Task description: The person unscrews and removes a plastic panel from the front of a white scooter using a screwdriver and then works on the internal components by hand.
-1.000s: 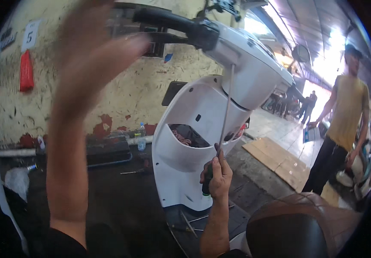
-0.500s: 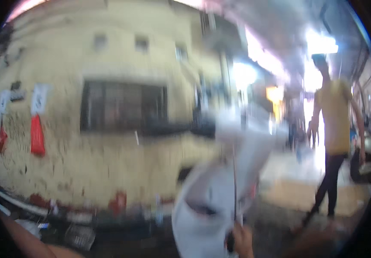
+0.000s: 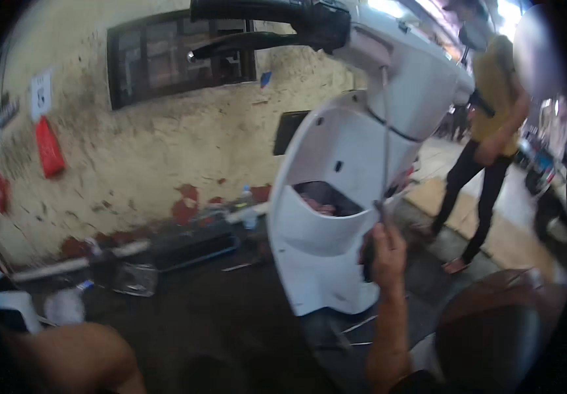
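Note:
A white scooter front (image 3: 323, 243) stands ahead of me, with an open storage pocket in its inner panel. My right hand (image 3: 388, 253) is closed round the dark handle of a long screwdriver (image 3: 386, 144), held upright beside the panel. The thin shaft reaches up to the white handlebar cover (image 3: 408, 65), where its tip appears to meet the underside. Above left are the black grip and brake lever (image 3: 250, 43). My left hand is out of view; bare skin of a limb (image 3: 80, 358) shows at the lower left.
A person in a yellow shirt (image 3: 493, 85) stands beyond the scooter at right. A stained yellow wall (image 3: 165, 144) with a barred window (image 3: 178, 56) and red bags (image 3: 49, 148) is at left. A dark tray (image 3: 195, 246) and a plastic bottle (image 3: 248, 210) lie along its foot.
My view has tipped downward and sharpened, so the scooter sits higher and more of its lower front shows. My right hand still holds the screwdriver. The standing person's arms have moved in front of the body.

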Available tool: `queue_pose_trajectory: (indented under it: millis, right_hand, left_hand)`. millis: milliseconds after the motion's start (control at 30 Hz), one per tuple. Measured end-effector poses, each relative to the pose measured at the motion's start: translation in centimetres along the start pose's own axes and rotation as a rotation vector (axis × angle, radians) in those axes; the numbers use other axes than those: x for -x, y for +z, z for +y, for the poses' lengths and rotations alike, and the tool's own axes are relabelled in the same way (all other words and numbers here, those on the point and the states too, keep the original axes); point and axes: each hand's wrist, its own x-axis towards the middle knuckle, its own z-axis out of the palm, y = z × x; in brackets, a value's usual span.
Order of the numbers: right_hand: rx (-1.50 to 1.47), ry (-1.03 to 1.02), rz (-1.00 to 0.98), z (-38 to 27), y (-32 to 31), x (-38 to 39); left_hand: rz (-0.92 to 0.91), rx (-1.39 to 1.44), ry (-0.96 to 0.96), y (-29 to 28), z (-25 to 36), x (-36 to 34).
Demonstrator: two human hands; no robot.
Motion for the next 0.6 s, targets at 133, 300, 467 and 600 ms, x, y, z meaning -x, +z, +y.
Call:
queue_pose_trajectory:
  millis: [133,300,467,600]
  right_hand:
    - [0.024,0.011,-0.035,-0.6,-0.6,1.0]
    - [-0.053,0.032,-0.057,0.7,-1.0,1.0]
    - [-0.084,-0.094,-0.008,2.3,0.3,1.3]
    - [-0.053,-0.131,0.002,4.0,0.8,0.2]
  left_hand:
    - [0.286,-0.058,0.060,0.5,1.4,-0.4]
    - [0.187,-0.079,-0.475,7.2,3.9,3.6]
    - [-0.054,0.528,-1.027,16.0,2.0,4.2]
    - [-0.064,0.366,-0.926,19.7,-0.4,2.2]
